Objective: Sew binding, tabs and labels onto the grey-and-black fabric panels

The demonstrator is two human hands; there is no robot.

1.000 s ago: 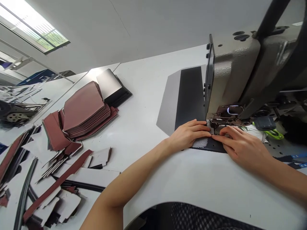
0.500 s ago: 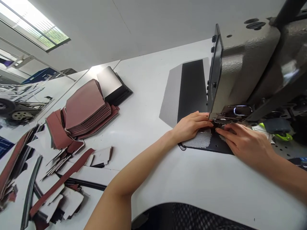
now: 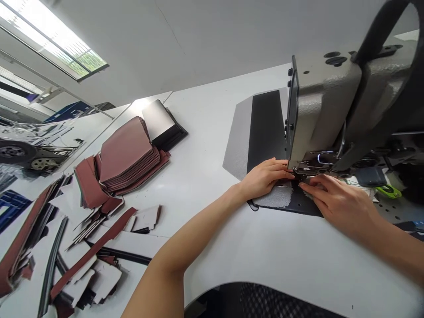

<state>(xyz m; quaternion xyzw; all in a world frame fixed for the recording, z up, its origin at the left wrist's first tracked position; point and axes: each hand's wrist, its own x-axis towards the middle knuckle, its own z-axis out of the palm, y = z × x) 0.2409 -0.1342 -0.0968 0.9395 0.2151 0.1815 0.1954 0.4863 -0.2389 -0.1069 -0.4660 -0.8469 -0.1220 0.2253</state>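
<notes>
Everything is placed off the sewing machine (image 3: 326,97). Far left of it: blue crate (image 3: 13,205), then loose scraps (image 3: 106,278) and a maroon strip (image 3: 96,249) on the white surface (image 3: 215,247). Closer to the machine, same side: maroon panel stack (image 3: 127,148), with a dark stack (image 3: 165,123), shiny on top, just behind it. Grey-and-black panel (image 3: 266,132) lies flat right beside the machine head, on its left. Left hand (image 3: 265,178) is palm down, fingers extended side by side, tips at the machine's needle area. Black workpiece (image 3: 300,204) with a fuzzy grey patch (image 3: 280,197) lies flat in front of the needle area, partly under left hand and running across to right hand (image 3: 341,198). Right hand has bent fingers, index tip on the workpiece by the needle area; can't tell if it's pinching. Green-handled tool (image 3: 391,191) sits right of the needle area.
</notes>
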